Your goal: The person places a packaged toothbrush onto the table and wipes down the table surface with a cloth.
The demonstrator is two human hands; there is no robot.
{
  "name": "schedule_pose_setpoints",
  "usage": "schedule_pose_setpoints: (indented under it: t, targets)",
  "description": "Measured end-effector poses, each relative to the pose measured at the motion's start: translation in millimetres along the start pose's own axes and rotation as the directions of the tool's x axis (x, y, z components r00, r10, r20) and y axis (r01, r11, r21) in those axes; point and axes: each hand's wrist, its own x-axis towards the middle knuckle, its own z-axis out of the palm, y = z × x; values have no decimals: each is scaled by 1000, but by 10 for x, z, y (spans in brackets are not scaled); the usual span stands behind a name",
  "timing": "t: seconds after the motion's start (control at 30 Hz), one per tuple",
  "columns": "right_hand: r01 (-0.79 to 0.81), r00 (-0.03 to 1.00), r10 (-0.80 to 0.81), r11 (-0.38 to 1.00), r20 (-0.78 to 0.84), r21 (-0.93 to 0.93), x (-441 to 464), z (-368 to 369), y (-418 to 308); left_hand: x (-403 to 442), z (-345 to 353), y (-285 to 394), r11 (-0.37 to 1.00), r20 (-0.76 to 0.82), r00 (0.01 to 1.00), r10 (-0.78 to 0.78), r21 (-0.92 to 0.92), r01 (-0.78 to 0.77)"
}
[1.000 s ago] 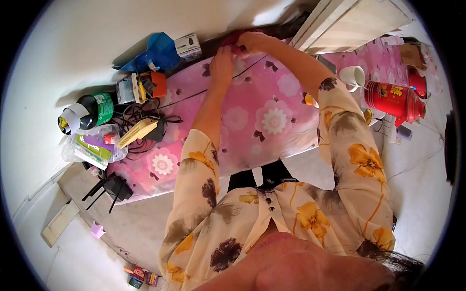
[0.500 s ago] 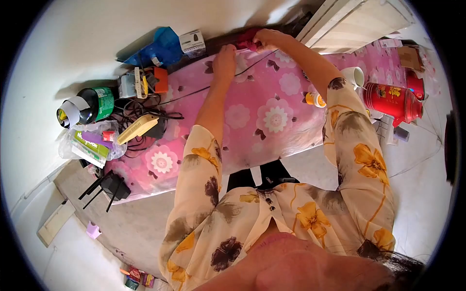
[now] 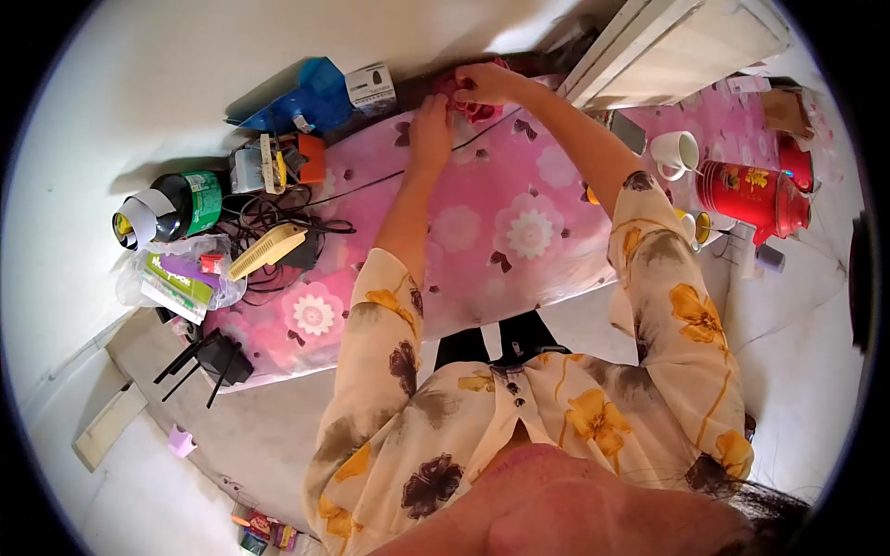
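Observation:
At the back edge of the table, against the wall, my right hand [image 3: 489, 83] is closed on a dark red and pink cloth [image 3: 481, 112], which is bunched under its fingers. My left hand [image 3: 431, 128] is just beside it, over the back edge of the pink flowered table cover [image 3: 454, 227]. Its fingers are curled together, and what they hold, if anything, is hidden. A thin black cable [image 3: 375, 180] runs across the cover beneath my left wrist.
Along the wall stand a white box [image 3: 370, 88], a blue plastic item [image 3: 315, 97] and a dark bottle with a green label [image 3: 199, 202]. Tangled cables [image 3: 269, 208] lie on the left. A white mug [image 3: 674, 154] and red thermos [image 3: 751, 196] stand right, near a pale panel [image 3: 649, 60].
My right hand has shifted left and slightly down with the cloth, more of which shows. My left hand has moved slightly down. A dark flat item near my right forearm has come into view.

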Motion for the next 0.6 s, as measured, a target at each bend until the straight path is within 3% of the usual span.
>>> schedule_pose_setpoints:
  t: [0.07,0.13,0.2,0.4,0.5,0.6]
  targets:
    - [118,993,-114,987,40,-108,-37,46,7,-11,-3,46,1000,-25,999,-23,10,24]
    - [110,990,-96,983,101,-148,-51,86,-22,3,36,17,1000,-42,999,-19,-25,18]
    - [-3,996,27,959,80,-285,-24,111,-79,50,48,5,999,-75,997,-11,-51,8]
    - [76,995,-52,946,85,-316,-76,33,-20,47,72,-43,998,-17,998,-65,-17,65]
    - [145,989,-134,909,56,-391,-16,44,245,47,55,-52,997,-74,997,-32,-71,26]
    - [62,997,-36,895,67,-441,-94,-64,361,63,77,-36,985,-36,995,-96,-147,89]
